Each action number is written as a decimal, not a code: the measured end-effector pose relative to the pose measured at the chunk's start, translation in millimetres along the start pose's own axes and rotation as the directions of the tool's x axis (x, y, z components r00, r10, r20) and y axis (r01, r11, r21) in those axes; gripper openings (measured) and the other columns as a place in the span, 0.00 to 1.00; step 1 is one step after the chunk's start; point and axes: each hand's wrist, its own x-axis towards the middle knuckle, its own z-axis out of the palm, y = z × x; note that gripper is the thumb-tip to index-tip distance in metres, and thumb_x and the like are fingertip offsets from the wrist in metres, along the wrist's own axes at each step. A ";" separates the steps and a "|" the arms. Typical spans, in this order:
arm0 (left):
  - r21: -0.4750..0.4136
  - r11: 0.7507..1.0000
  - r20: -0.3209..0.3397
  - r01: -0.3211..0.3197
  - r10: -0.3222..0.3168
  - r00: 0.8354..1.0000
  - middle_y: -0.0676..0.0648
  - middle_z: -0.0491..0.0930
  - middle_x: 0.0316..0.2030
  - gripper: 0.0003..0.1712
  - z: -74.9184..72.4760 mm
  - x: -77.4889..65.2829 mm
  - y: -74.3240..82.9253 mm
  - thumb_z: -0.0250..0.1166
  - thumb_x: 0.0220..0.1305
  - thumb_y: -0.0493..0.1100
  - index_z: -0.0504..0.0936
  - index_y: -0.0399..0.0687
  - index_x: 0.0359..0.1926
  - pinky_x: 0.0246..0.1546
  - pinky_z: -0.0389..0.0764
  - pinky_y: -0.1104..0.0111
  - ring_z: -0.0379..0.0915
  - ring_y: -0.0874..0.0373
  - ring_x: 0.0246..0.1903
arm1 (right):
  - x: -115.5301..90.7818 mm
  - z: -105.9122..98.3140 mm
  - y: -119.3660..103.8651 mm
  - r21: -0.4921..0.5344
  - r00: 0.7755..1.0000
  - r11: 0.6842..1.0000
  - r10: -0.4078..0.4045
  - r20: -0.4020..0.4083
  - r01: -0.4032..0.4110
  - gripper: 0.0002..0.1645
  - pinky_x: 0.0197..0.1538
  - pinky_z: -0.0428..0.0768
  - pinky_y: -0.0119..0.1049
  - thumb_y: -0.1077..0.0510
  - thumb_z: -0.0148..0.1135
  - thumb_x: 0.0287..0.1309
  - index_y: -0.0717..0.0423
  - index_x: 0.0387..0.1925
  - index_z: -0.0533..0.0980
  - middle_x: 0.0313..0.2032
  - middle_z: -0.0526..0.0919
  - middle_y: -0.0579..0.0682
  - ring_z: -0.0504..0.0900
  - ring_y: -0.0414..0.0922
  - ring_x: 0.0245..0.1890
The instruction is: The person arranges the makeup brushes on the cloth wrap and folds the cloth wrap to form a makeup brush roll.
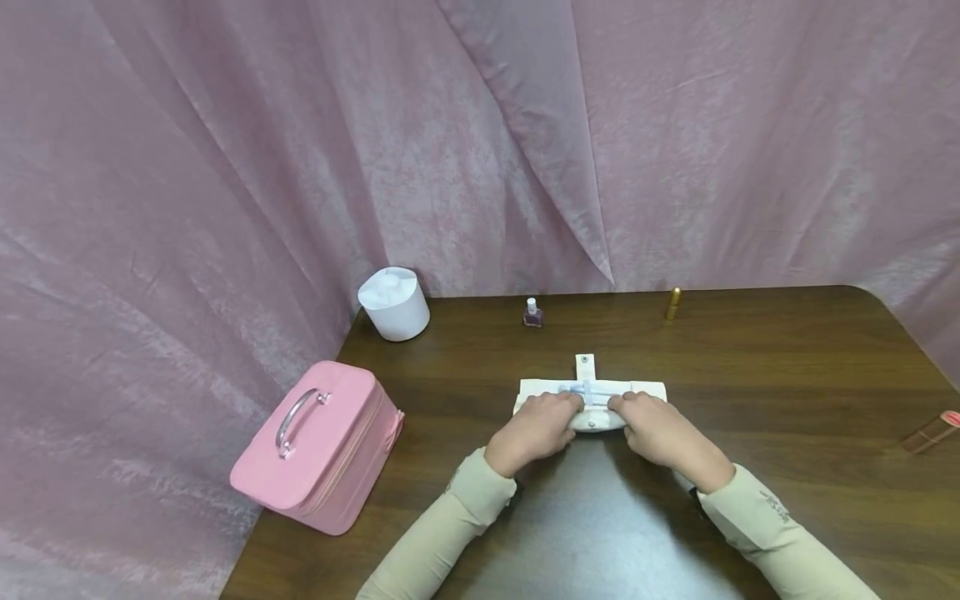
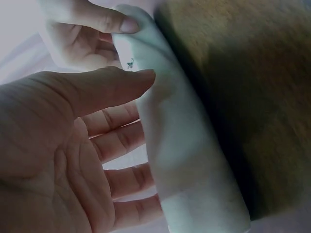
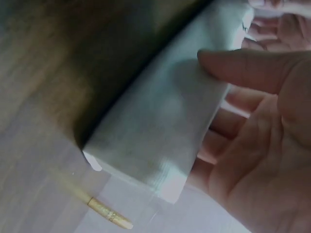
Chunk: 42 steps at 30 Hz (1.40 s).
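Observation:
A white pouch point(image 1: 540, 387) lies on the table in front of me, its strap point(image 1: 585, 367) with a metal snap pointing away. Thin bluish items point(image 1: 611, 392) show in its middle, partly covered by my fingers. My left hand point(image 1: 542, 423) grips the near edge left of centre, thumb on the outer face in the left wrist view. Just right of centre, my right hand point(image 1: 662, 427) holds the same edge. In the right wrist view its thumb presses the pouch's smooth outer side point(image 3: 146, 114), with the fingers behind.
A pink case point(image 1: 322, 442) with a metal handle stands at left, a white round container point(image 1: 394, 304) behind it. Along the back are a nail polish bottle point(image 1: 532, 315) and a gold tube point(image 1: 673, 303). A reddish-brown tube point(image 1: 930, 433) lies far right. Pink curtains hang behind.

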 end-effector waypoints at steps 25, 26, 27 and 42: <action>-0.142 0.990 0.002 0.025 -0.025 1.000 0.50 0.84 0.37 0.11 0.8 16.9 -17.6 0.60 0.69 0.36 0.85 0.47 0.48 0.33 0.79 0.62 0.79 0.58 0.33 | 19.6 -11.7 29.3 0.337 0.981 0.938 0.010 0.196 -0.077 0.10 0.43 0.79 0.46 0.63 0.59 0.68 0.62 0.44 0.84 0.38 0.86 0.50 0.80 0.43 0.37; -0.135 0.991 -0.003 0.023 -0.024 1.000 0.50 0.84 0.37 0.10 1.5 17.5 -17.5 0.60 0.69 0.36 0.85 0.48 0.48 0.33 0.79 0.62 0.80 0.57 0.34 | 19.5 -10.8 29.3 0.334 0.982 0.939 0.017 0.190 -0.081 0.10 0.43 0.79 0.47 0.63 0.59 0.69 0.63 0.44 0.84 0.39 0.86 0.51 0.80 0.44 0.38; -0.128 0.992 -0.007 0.021 -0.022 1.000 0.50 0.84 0.37 0.10 2.3 17.9 -17.6 0.61 0.69 0.36 0.85 0.48 0.47 0.33 0.79 0.62 0.80 0.57 0.34 | 19.4 -10.0 29.2 0.328 0.982 0.941 0.022 0.185 -0.083 0.10 0.43 0.79 0.48 0.62 0.59 0.69 0.63 0.45 0.84 0.40 0.87 0.52 0.81 0.45 0.39; -0.055 0.998 -0.004 0.040 -0.040 0.999 0.48 0.84 0.41 0.12 10.5 17.8 -15.7 0.62 0.71 0.40 0.86 0.50 0.52 0.37 0.78 0.59 0.81 0.51 0.40 | 20.3 -4.9 24.1 0.289 0.988 0.947 0.112 0.110 -0.140 0.13 0.40 0.79 0.49 0.60 0.60 0.69 0.64 0.43 0.86 0.39 0.88 0.55 0.82 0.49 0.38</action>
